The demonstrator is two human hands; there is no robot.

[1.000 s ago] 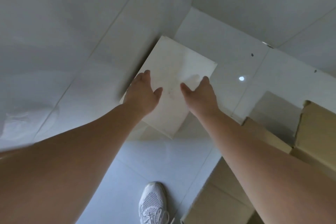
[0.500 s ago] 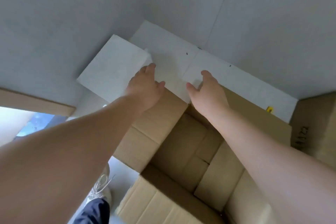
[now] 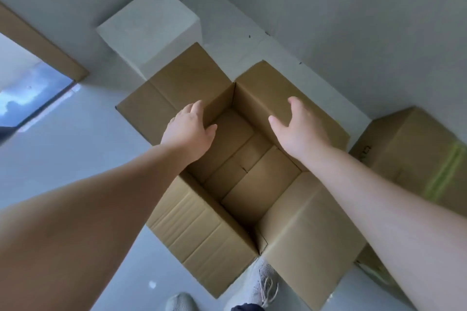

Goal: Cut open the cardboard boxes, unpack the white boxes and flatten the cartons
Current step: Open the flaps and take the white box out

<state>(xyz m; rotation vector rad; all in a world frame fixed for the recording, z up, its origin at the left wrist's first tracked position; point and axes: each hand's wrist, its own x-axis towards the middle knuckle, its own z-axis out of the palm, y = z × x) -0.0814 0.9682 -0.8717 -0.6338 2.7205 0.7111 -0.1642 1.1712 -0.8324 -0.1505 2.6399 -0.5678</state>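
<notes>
Cardboard box (image 3: 237,174) lies open with nothing inside, flaps spread; left hand (image 3: 188,129) and right hand (image 3: 299,125) hover relaxed above it. White box (image 3: 149,28) sits beyond; lettering on the right carton (image 3: 414,151) is unreadable.

Bare tiled room (image 3: 63,149) stacked with cartons (image 3: 417,149)

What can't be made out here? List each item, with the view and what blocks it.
All in the head view:
- Open carton: part of its floor and near-left inside wall, hidden by the left hand and forearm.
- White box: its lower near side, hidden by the carton's flap.
- Closed carton: printed text too small and blurred; right side cut off by the frame edge.
- Right hand: palm side faces away, contact with the flap unclear.
</notes>
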